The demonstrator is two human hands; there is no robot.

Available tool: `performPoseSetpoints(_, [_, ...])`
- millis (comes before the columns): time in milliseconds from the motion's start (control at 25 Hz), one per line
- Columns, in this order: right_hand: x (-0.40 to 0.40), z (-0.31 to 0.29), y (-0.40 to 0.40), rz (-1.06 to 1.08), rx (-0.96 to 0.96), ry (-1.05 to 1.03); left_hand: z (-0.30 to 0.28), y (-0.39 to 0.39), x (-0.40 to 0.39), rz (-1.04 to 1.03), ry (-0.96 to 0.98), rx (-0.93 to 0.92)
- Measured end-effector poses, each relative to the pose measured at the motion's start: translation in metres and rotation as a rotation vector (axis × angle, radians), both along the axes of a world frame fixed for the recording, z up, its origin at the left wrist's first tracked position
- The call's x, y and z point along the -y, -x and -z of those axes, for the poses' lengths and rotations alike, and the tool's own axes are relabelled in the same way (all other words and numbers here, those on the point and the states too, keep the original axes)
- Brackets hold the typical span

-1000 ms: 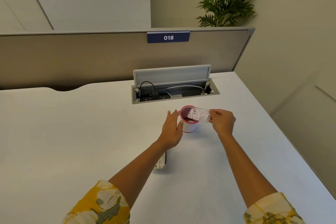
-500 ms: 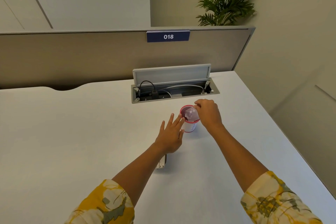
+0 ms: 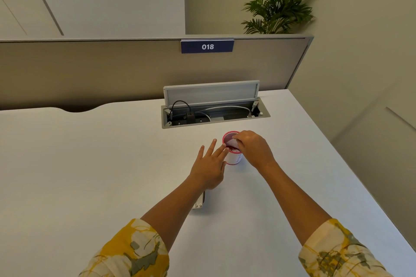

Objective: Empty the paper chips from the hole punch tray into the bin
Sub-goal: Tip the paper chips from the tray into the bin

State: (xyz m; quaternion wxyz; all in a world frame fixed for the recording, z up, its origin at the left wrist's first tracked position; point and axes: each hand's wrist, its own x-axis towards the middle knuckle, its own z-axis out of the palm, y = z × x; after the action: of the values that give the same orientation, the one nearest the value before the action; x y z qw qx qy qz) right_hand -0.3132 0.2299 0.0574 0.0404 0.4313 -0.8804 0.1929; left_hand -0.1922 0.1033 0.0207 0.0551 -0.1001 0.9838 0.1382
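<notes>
A small white cup with a red rim (image 3: 235, 158) serves as the bin and stands upright on the white desk (image 3: 90, 175). My right hand (image 3: 253, 148) hovers over its mouth and grips the clear hole punch tray (image 3: 231, 142), tipped down into the cup. Most of the tray is hidden by my fingers. My left hand (image 3: 210, 167) rests beside the cup on its left, fingers spread, fingertips touching the cup's wall. The white hole punch (image 3: 200, 202) lies on the desk, mostly hidden under my left forearm.
An open cable box (image 3: 215, 114) with its lid raised and wires inside is set into the desk behind the cup. A beige partition (image 3: 112, 69) with a "018" label runs along the back. The desk's right edge falls away near my right arm.
My right hand swung the tray from beside the cup to over its mouth and tipped it inward. My left hand's fingers spread open against the cup.
</notes>
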Motion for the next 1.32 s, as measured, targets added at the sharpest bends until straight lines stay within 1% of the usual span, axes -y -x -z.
performPoseSetpoints(80, [-0.002, 0.002, -0.001, -0.013, -0.028, 0.041, -0.001, 0.001, 0.000, 0.007, 0.036, -0.001])
performPoseSetpoints(160, [-0.003, 0.004, -0.001, -0.056, -0.104, 0.097, -0.002, 0.001, 0.000, 0.016, 0.053, 0.007])
performPoseSetpoints(280, [-0.006, 0.006, -0.004, -0.028, -0.104, 0.106, -0.003, 0.001, 0.000, 0.020, 0.066, 0.013])
performPoseSetpoints(360, [-0.007, 0.009, -0.004, -0.040, -0.171, 0.127, -0.004, 0.001, 0.000, 0.023, 0.078, 0.023])
performPoseSetpoints(480, [-0.008, 0.011, -0.006, -0.063, -0.213, 0.155, -0.005, 0.001, 0.000, 0.019, 0.080, 0.038])
performPoseSetpoints(720, [-0.009, 0.010, -0.004, -0.014, -0.197, 0.248, -0.004, 0.002, 0.000, 0.021, 0.083, 0.044])
performPoseSetpoints(800, [-0.009, 0.008, -0.004, 0.007, -0.173, 0.216, -0.003, 0.003, -0.001, 0.022, 0.074, 0.050])
performPoseSetpoints(840, [-0.009, 0.010, -0.002, 0.051, -0.110, 0.190, -0.003, 0.003, -0.001, 0.021, 0.076, 0.052])
performPoseSetpoints(920, [-0.009, 0.008, -0.002, 0.150, 0.088, 0.164, -0.003, 0.004, -0.001, 0.023, 0.073, 0.061])
performPoseSetpoints(960, [-0.009, 0.010, -0.002, 0.163, 0.114, 0.187, -0.004, 0.004, -0.001, 0.028, 0.069, 0.065])
performPoseSetpoints(1040, [-0.011, 0.014, -0.002, 0.148, 0.074, 0.271, -0.003, 0.005, 0.000, 0.033, 0.077, 0.064])
performPoseSetpoints(1080, [-0.012, 0.013, -0.004, 0.158, 0.091, 0.318, -0.004, 0.005, 0.000, 0.033, 0.079, 0.064])
performPoseSetpoints(1200, [-0.009, 0.009, -0.001, 0.300, 0.268, 0.461, -0.006, 0.004, 0.000, 0.035, 0.071, 0.073])
performPoseSetpoints(1320, [-0.009, 0.009, 0.000, 0.461, 0.332, 0.559, -0.009, 0.004, 0.000, 0.038, 0.063, 0.079])
